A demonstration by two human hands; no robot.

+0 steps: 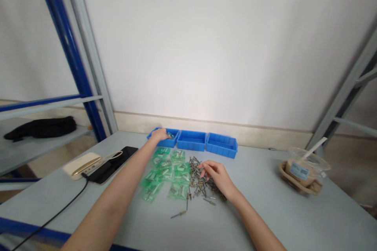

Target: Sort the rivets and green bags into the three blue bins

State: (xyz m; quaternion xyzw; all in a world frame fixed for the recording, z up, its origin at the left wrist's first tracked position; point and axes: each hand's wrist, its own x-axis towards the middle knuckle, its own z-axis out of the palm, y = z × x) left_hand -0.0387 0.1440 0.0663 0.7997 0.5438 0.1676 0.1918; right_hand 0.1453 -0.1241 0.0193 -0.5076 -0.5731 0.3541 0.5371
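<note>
My left hand [159, 135] reaches over the leftmost of three blue bins [174, 136], its fingers curled above the bin's inside; what they hold, if anything, is too small to make out. My right hand [214, 174] rests on a loose pile of metal rivets [196, 184], fingers bent and pinching among them. Several small green plastic bags [165, 172] with parts inside lie between my two arms. The middle bin [191, 140] and the right bin [222, 145] stand in a row against the wall. A single rivet [178, 215] lies apart, nearer to me.
A cream power bank [81, 164] and a black phone [113, 163] lie at the left with a black cable [59, 213] running off the table's front edge. A plastic cup with a lid and straw [303, 166] stands at the right. Blue and grey shelf posts [79, 66] rise at the left.
</note>
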